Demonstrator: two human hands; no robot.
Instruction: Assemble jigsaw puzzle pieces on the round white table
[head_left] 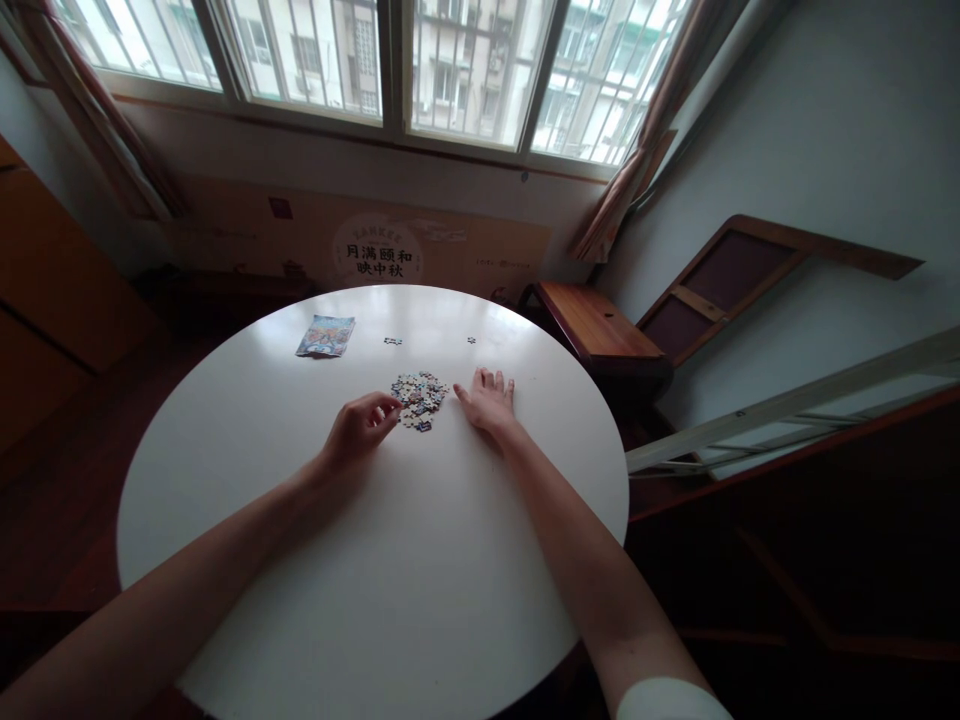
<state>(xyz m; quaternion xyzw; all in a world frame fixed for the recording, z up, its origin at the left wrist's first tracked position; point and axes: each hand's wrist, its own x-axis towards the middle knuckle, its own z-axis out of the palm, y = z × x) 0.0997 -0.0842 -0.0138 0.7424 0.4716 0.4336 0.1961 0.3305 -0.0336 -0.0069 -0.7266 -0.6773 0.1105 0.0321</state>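
A small pile of jigsaw pieces (420,398) lies near the middle of a round white table (360,560). My left hand (360,425) rests at the pile's left edge with its fingers curled and pinched together at the nearest pieces; what they hold is too small to see. My right hand (487,398) lies flat on the table just right of the pile, fingers stretched out and apart. A colourful picture card (325,336) lies further back on the left. Two stray bits, one (392,341) and another (471,340), lie behind the pile.
A wooden chair (600,325) stands at the table's far right edge. A folded wooden frame (735,280) leans on the right wall. Cardboard with printed characters (379,252) stands under the barred window (375,60). A wooden cabinet (52,290) is at left.
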